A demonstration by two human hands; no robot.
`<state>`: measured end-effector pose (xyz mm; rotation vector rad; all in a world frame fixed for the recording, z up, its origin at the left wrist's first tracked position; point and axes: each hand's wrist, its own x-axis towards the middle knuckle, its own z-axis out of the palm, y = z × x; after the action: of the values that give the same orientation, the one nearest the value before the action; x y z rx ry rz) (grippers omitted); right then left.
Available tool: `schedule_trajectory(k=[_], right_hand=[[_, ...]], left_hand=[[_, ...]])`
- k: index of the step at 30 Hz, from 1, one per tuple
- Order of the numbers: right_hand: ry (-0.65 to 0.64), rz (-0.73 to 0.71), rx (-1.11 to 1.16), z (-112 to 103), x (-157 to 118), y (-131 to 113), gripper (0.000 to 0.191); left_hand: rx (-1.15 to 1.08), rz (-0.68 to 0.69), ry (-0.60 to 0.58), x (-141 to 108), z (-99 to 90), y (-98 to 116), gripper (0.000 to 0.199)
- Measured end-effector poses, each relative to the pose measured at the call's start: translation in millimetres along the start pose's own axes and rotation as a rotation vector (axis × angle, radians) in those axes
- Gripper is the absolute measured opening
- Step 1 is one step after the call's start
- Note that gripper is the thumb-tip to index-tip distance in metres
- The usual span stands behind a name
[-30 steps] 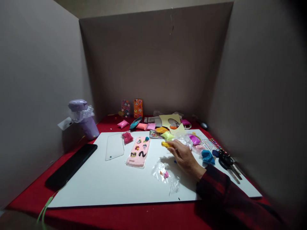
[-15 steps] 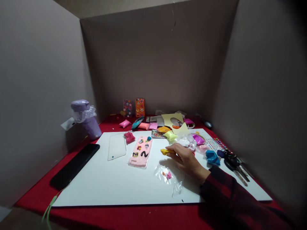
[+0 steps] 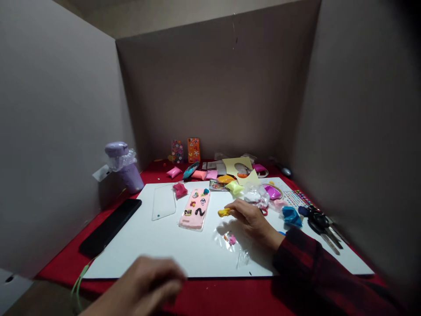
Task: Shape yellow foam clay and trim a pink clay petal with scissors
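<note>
My right hand [image 3: 251, 219] is closed on a small yellow clay packet [image 3: 224, 213], pinched between the fingertips above the white board. To its left lies a pink phone case [image 3: 195, 210] decorated with small clay shapes, among them a black squiggle and a teal rose. Below the hand, a clear plastic bag [image 3: 241, 258] lies with small pink and orange clay bits [image 3: 232, 239] on it. My left hand [image 3: 148, 278] hovers at the board's front edge, its fingers bent and smeared by motion, with nothing recognisable in them.
A clear phone case [image 3: 164, 202], a red packet [image 3: 180, 190] and a black phone [image 3: 111, 226] lie leftward. A purple bottle [image 3: 126, 171] stands at the left wall. Scissors [image 3: 320, 226] and a blue packet [image 3: 291, 217] lie right. Several coloured packets and two decorated cases are at the back.
My left hand has come into view at the bottom. My right hand stays near the same spot, still holding the yellow packet, which has dipped slightly. The camera view has shifted a little.
</note>
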<state>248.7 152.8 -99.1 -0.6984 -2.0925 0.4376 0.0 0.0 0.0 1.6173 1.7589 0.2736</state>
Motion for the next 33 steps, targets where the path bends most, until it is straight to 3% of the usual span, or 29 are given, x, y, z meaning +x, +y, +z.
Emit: schedule_trajectory(k=[1,3,5,7,9,12,17,23,29,31,33], right_hand=[[-0.013,-0.006,0.027,0,0,-2,0.019],[-0.034,-0.022,0.067,0,1,-6,0.021],[-0.039,-0.025,0.090,0,0,-9,0.021],[-0.023,0.006,0.110,0,-2,-12,0.018],[0.001,0.065,0.129,1,-3,-12,0.013],[0.010,0.152,0.188,1,-4,-10,0.011],[0.005,0.179,0.262,2,-4,-7,0.030],[0.057,0.054,0.087,1,2,-6,0.009],[0.155,0.064,0.042,1,3,-3,0.010],[0.142,0.050,0.042,3,3,-3,0.010],[0.111,0.033,0.056,7,1,-4,0.012]], left_hand=[[-0.010,0.076,0.013,14,-6.0,10,0.021],[-0.034,0.327,0.156,44,-11.4,29,0.025],[-0.079,0.469,0.179,74,-7.4,43,0.025],[-0.135,0.509,0.100,98,3.0,53,0.034],[-0.193,0.480,0.009,115,14.2,58,0.026],[-0.311,0.422,-0.001,131,26.1,59,0.016],[-0.507,0.381,0.126,151,39.5,46,0.012],[-0.587,0.397,0.149,159,49.4,38,0.019],[-0.784,0.400,0.005,154,45.4,38,0.031],[-0.754,0.420,0.035,151,45.2,38,0.030],[-0.648,0.468,0.112,148,45.7,38,0.017]])
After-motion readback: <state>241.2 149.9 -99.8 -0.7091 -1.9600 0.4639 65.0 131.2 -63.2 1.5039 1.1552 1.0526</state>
